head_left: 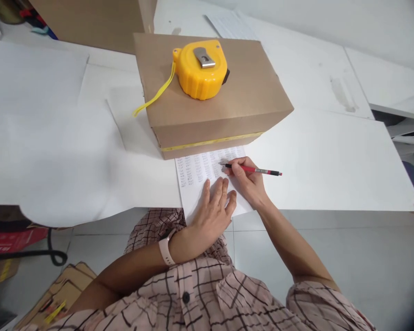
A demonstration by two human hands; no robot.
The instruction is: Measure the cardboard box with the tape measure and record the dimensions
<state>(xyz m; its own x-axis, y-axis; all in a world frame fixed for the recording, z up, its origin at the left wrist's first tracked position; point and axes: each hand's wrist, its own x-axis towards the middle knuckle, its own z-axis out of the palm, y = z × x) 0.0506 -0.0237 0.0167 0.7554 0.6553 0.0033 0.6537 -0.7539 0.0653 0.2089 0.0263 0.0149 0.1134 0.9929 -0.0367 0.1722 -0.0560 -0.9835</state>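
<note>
My right hand [245,180] is closed around a red and black pencil-like pen [257,169], its tip at the writing on a white sheet of paper [193,197]. Columns of small handwritten marks fill the sheet's upper part. Fingers stretched out, my left hand [215,207] lies flat on the lower part of the sheet. Just beyond the hands stands a closed cardboard box [248,87], covering the far edge of the sheet. A yellow tape measure [202,76] with a metal clip and a yellow wrist cord rests on top of it.
The white table [331,170] ends just in front of my body. Large white sheets [55,138] cover its left side. Another cardboard box [96,20] stands at the back left, and a printed paper [232,24] lies behind the nearer box. Flattened cardboard [62,289] is on the floor.
</note>
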